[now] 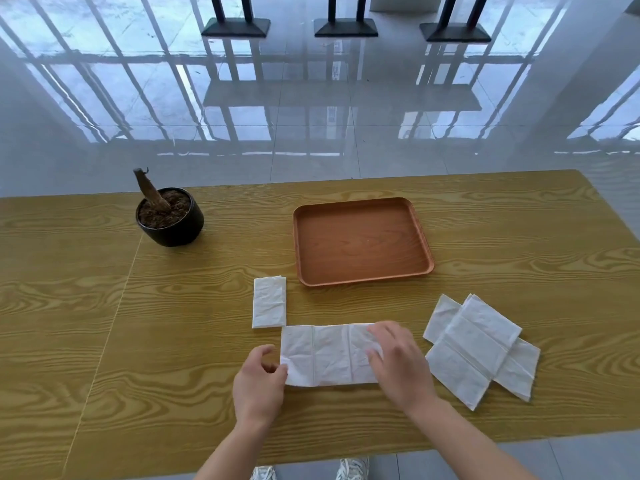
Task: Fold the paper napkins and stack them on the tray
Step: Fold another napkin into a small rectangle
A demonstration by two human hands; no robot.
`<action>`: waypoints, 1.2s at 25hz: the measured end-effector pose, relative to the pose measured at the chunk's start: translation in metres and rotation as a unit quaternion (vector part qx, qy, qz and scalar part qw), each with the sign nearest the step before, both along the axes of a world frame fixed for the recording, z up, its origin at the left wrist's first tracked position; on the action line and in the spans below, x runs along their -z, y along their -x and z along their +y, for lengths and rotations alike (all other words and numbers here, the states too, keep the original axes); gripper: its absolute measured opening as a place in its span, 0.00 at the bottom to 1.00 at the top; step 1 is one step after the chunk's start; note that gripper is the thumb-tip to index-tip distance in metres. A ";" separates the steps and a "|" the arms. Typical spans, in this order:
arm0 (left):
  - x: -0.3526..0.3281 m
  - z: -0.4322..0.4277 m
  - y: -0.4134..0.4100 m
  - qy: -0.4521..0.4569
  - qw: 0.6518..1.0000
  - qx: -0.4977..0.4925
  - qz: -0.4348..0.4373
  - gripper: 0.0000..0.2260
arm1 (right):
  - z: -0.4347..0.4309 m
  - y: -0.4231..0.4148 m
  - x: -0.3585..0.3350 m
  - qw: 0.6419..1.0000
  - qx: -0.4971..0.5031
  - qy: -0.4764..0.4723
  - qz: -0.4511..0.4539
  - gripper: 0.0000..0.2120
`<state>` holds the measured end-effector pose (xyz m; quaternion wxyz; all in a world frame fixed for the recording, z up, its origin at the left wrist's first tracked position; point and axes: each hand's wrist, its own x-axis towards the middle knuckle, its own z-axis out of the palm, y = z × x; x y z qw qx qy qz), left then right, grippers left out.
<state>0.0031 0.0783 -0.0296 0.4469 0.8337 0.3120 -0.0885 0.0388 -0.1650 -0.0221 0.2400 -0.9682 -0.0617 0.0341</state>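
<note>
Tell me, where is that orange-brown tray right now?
In the head view, the tray sits on the wooden table just right of centre, beyond the long napkin being folded, with the black plant pot off to its left.

floor: glossy pale tiles (311, 109), window-bar reflections | far: three black pedestal bases (235, 27) | near: yellow wood-grain table (519, 237)

Place: likely a canteen or café hall.
Floor: glossy pale tiles (346, 109) with tall window reflections (145, 81).
Furniture: black pedestal bases (345, 28), wood-grain worktop (104, 306).
</note>
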 end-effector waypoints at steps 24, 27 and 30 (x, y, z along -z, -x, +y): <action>0.005 -0.049 0.039 -0.191 0.866 0.407 -0.219 0.14 | -0.041 0.040 0.006 0.982 -0.165 0.094 0.009 0.13; 0.010 -0.060 0.061 -0.242 0.834 0.459 -0.188 0.25 | -0.040 0.055 0.008 0.976 -0.178 0.126 0.023 0.14; 0.009 -0.062 0.068 -0.280 0.814 0.485 -0.151 0.34 | -0.040 0.072 0.008 0.975 -0.184 0.122 0.031 0.12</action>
